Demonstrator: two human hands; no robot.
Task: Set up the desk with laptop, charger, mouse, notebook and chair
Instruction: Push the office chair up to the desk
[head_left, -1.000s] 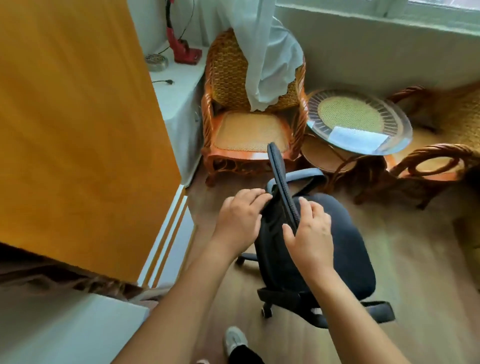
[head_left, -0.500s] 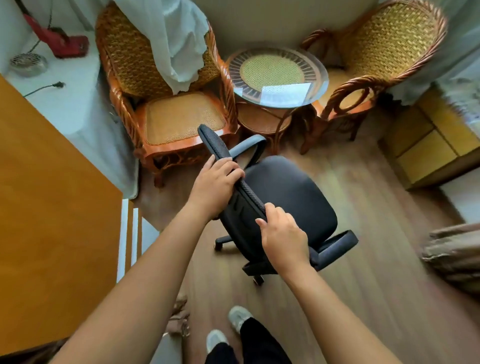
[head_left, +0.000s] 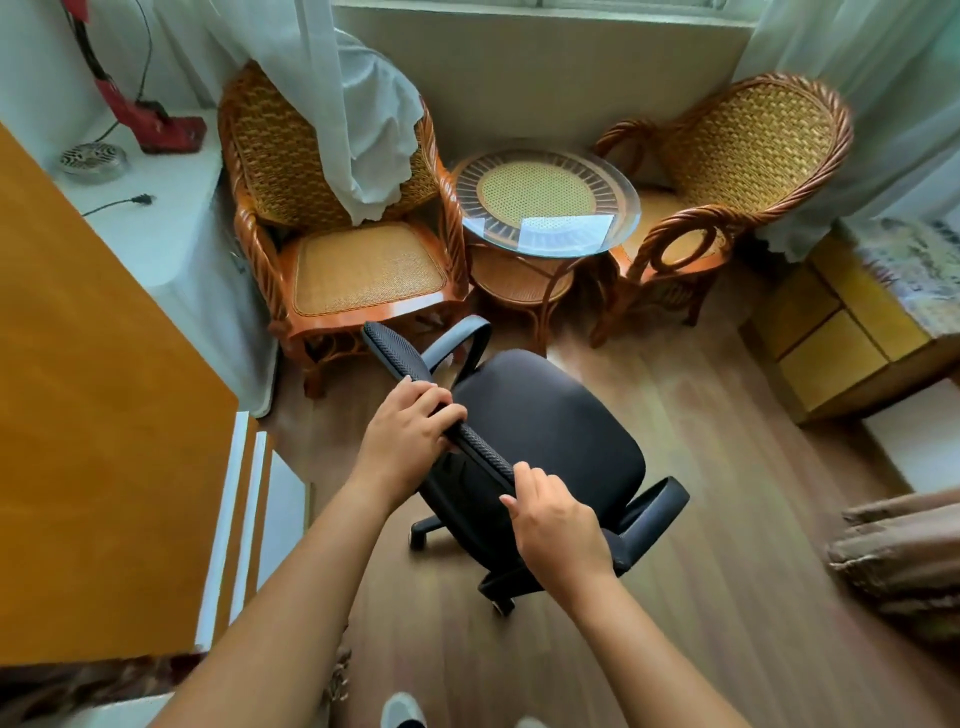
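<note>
A black office chair (head_left: 545, 426) on casters stands on the wooden floor in the middle of the view, its seat facing away from me. My left hand (head_left: 410, 436) is closed over the top edge of its mesh backrest (head_left: 400, 358). My right hand (head_left: 558, 519) grips the same top edge lower and to the right. An orange-brown wooden desk top (head_left: 98, 415) fills the left side, beside the chair. No laptop, charger, mouse or notebook is visible.
Two rattan armchairs (head_left: 363, 249) (head_left: 727, 176) flank a round glass-topped table (head_left: 545, 202) just beyond the office chair. A white cabinet (head_left: 156, 223) with a red device and a cable stands far left. Yellow drawers (head_left: 841, 338) sit at right. My shoes show at the bottom edge.
The view swung right and down. The chair turned so its backrest runs diagonally, and both hands slid along the top edge while keeping hold of it.
</note>
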